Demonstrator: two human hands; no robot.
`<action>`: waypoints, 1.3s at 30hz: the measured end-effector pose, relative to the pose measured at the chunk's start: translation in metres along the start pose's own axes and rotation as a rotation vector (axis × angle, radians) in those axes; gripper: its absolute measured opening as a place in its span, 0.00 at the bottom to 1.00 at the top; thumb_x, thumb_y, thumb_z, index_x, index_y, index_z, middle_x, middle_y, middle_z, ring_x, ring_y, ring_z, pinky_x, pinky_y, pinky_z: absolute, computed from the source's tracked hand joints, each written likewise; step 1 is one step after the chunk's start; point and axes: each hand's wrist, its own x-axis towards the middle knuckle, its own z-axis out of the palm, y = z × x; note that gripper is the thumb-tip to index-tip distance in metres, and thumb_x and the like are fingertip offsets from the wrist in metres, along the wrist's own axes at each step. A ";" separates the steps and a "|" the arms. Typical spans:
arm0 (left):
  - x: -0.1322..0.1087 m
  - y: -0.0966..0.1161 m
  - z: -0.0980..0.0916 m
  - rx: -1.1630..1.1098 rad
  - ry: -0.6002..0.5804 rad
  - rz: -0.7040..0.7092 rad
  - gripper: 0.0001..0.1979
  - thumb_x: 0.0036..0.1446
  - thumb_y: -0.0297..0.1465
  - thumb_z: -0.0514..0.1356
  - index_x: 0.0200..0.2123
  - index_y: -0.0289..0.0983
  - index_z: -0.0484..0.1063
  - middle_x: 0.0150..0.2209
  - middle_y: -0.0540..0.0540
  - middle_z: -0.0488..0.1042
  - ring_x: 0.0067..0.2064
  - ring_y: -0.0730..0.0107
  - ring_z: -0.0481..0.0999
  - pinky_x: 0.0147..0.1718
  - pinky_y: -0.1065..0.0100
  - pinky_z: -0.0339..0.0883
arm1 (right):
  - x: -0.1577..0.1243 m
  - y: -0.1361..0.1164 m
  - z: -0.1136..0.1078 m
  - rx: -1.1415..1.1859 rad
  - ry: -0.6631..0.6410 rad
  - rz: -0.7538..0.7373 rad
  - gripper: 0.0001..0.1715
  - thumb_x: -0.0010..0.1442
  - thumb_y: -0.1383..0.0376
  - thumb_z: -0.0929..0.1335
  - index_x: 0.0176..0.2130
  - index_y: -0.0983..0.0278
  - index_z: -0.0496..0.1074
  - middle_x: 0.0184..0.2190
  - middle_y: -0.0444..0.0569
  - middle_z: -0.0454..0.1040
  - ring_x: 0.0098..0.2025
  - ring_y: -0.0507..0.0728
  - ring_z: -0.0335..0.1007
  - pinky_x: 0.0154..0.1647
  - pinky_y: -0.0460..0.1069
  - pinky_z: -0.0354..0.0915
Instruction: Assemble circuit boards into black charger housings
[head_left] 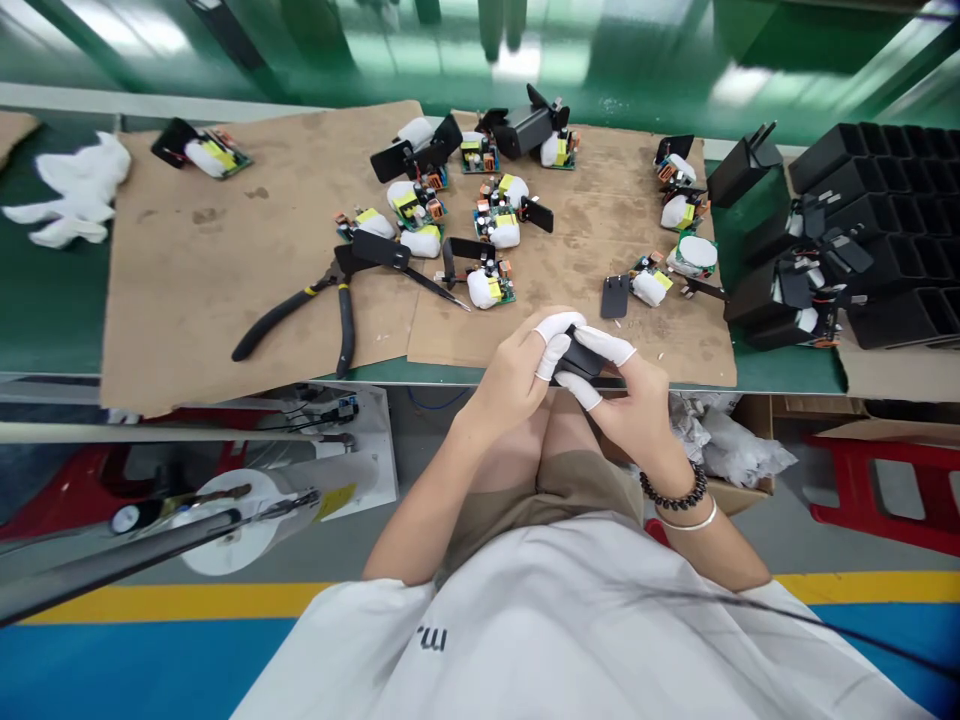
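Between my two hands I hold a black plastic adapter housing (pixel 581 358) near the front edge of the bench. My left hand (pixel 517 370) grips its left side with white-covered fingertips. From the right, my right hand (pixel 634 390) closes on it, thumb below and fingers above; fingertip covers are on this hand too. Just beyond lie a small black plate with pins (pixel 615 297) and a circuit board with a white-wrapped part (pixel 651 282). Another such board (pixel 491 285) rests left of them. My fingers hide much of the housing.
Cardboard (pixel 300 180) covers the green bench. Pliers (pixel 330 295) lie at left, with a thin pointed tool (pixel 439 287) beside them. Several boards cluster at the back. Rows of black housings (pixel 892 220) stand at right; a white glove (pixel 79 190) lies far left.
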 end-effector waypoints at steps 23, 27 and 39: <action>-0.022 -0.006 -0.012 -0.353 0.482 -0.239 0.17 0.68 0.40 0.65 0.58 0.46 0.78 0.53 0.47 0.82 0.56 0.61 0.83 0.59 0.60 0.75 | 0.002 -0.009 -0.004 -0.006 0.155 -0.101 0.22 0.60 0.71 0.77 0.53 0.54 0.80 0.48 0.49 0.86 0.47 0.60 0.86 0.47 0.54 0.83; -0.023 -0.005 -0.012 -0.323 0.447 -0.247 0.17 0.67 0.40 0.66 0.57 0.45 0.79 0.54 0.45 0.82 0.55 0.60 0.83 0.59 0.60 0.76 | 0.002 -0.008 -0.005 -0.022 0.265 -0.071 0.28 0.58 0.70 0.78 0.56 0.52 0.79 0.53 0.48 0.84 0.52 0.63 0.84 0.55 0.59 0.82; 0.014 0.002 0.007 -0.512 0.041 -0.419 0.19 0.63 0.45 0.68 0.48 0.38 0.83 0.56 0.40 0.83 0.61 0.56 0.81 0.64 0.58 0.73 | -0.005 0.027 0.008 0.286 0.023 0.158 0.34 0.62 0.63 0.76 0.65 0.52 0.70 0.64 0.49 0.78 0.64 0.63 0.78 0.64 0.59 0.77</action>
